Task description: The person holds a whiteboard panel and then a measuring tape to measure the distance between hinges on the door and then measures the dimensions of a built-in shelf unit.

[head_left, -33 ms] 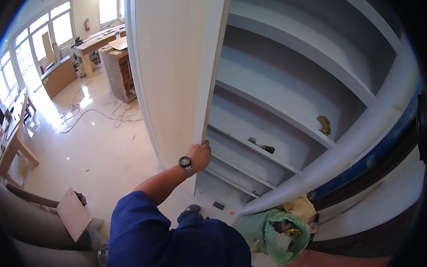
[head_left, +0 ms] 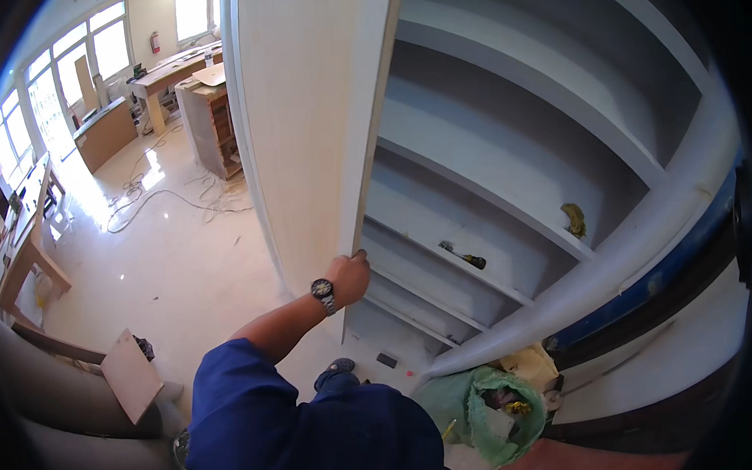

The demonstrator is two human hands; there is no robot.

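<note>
My left hand (head_left: 348, 277), a watch (head_left: 322, 290) on its wrist, is closed around the free edge of a tall pale wood-grain cabinet door (head_left: 302, 138). Its thumb sits at the edge and the other fingers are mostly hidden. To the right of the door are the grey-white shelves (head_left: 490, 177) of the cabinet. A screwdriver-like tool (head_left: 474, 261) with a black and yellow handle lies on one shelf, beside a small dark piece. A crumpled yellowish thing (head_left: 573, 220) rests on another. My right hand is out of view.
A green sack (head_left: 508, 408) of scraps stands by the cabinet's base at lower right. A dark block (head_left: 387, 360) lies on the floor near my shoe (head_left: 340, 365). Workbenches (head_left: 171, 72), a loose cable (head_left: 155, 197) and a leaning board (head_left: 131, 376) are to the left.
The door's edge has shifted very slightly left, together with my left hand, baring a little more of the shelves. The things on the shelves stay in place.
</note>
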